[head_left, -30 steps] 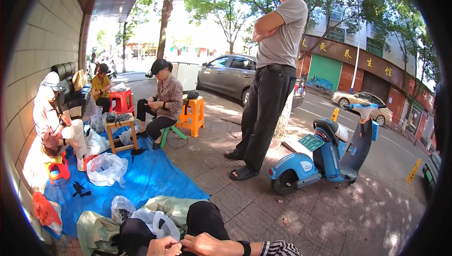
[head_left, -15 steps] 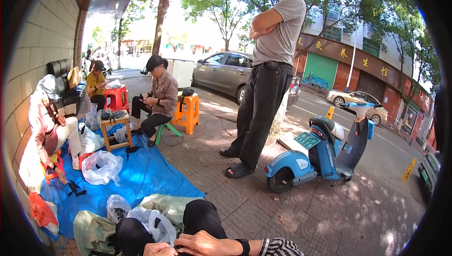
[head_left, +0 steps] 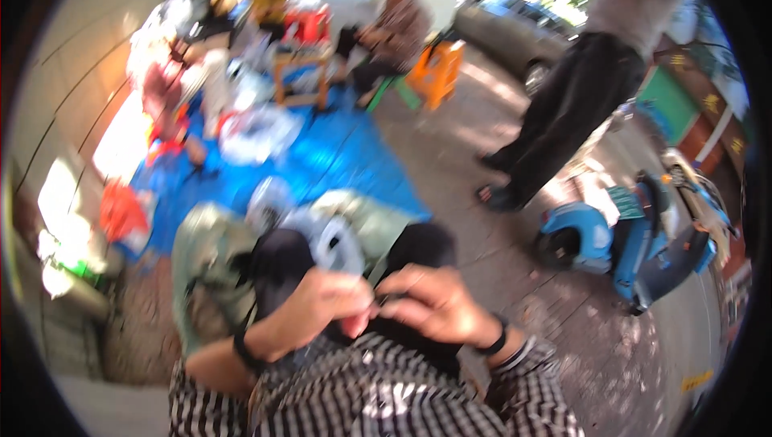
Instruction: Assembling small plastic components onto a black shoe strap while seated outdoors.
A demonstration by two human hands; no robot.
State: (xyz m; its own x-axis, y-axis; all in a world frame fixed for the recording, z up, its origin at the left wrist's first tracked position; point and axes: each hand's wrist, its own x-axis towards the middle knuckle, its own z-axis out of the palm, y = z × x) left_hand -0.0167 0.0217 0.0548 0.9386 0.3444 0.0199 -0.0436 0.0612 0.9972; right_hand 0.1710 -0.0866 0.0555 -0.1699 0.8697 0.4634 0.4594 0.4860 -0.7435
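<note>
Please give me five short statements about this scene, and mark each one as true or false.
1. The left hand and the right hand are close together. True.
2. Both wrists behind these hands are bare. False: each wears a dark band.
3. A white plastic bag lies on the ground sheet. True.
4. The ground sheet is red. False: it is blue.
5. An orange stool stands near a green stool. True.

And there, across the street, blurry yellow characters [head_left: 711, 103] stood out on a long brown signboard [head_left: 696, 82], while the rectangular green plate [head_left: 625, 202] on the blue-bodied scooter [head_left: 581, 232] sat smeared beyond any reading!
</note>
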